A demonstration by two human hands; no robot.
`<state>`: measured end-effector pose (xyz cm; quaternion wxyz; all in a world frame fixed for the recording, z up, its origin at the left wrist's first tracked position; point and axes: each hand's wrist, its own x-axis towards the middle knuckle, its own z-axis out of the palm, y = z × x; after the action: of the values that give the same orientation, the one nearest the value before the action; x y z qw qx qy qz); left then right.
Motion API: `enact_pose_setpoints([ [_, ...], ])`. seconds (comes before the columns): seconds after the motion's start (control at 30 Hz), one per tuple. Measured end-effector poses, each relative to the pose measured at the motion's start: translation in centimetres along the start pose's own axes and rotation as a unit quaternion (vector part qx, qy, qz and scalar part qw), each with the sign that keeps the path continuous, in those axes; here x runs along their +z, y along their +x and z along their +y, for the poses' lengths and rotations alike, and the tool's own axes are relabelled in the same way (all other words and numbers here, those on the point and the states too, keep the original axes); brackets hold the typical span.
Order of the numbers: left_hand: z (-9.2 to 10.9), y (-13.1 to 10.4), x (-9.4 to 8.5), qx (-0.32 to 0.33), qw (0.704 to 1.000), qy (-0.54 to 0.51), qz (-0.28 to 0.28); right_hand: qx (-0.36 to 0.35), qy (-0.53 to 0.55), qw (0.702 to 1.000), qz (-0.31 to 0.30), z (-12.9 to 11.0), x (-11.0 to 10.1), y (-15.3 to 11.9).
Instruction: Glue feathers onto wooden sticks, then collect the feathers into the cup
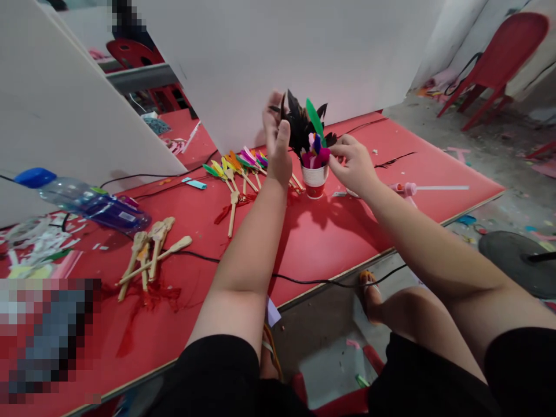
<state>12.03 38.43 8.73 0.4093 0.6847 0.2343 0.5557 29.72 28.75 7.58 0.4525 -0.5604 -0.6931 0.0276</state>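
A white and red paper cup (315,182) stands on the red table, packed with feathers. Black feathers (295,128) rise tallest, with a green feather (315,119) among them and magenta, pink and blue ones (316,153) low at the rim. My left hand (278,139) is raised against the left side of the black feathers, its thumb and fingers apart. At the cup's right rim, my right hand (353,161) has thumb and fingers pinched together beside the magenta feathers; what is between the fingertips is hidden.
Wooden sticks with coloured feathers (241,165) lie behind my left arm. Further left are bare carved sticks (150,255) with red threads, and a bottle of blue liquid (91,200) on its side. A black cable (321,282) crosses the table. A pink glue gun (406,189) lies at right.
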Motion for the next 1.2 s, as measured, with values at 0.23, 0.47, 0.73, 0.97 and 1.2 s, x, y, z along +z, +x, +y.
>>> enact_pose_setpoints([
  [0.23,6.4,1.3,-3.2,0.115,0.972,0.197,0.052,0.001,0.042,0.999,0.024,0.4,2.0,-0.1],
  [0.47,7.2,0.7,-2.9,0.075,0.965,0.247,-0.051,-0.044,0.055,0.998,0.005,0.2,2.6,-0.8],
  [0.73,8.4,0.2,-5.0,0.060,0.949,0.296,-0.086,-0.028,0.108,0.993,0.038,0.5,3.2,-1.6],
  [0.97,9.8,-0.2,-2.6,0.060,0.931,0.325,-0.154,0.026,0.171,0.976,0.133,0.6,3.5,-2.4],
  [1.2,12.0,-1.1,0.3,-0.012,0.836,0.507,-0.211,-0.054,0.164,0.979,0.109,0.0,3.1,-2.6],
])
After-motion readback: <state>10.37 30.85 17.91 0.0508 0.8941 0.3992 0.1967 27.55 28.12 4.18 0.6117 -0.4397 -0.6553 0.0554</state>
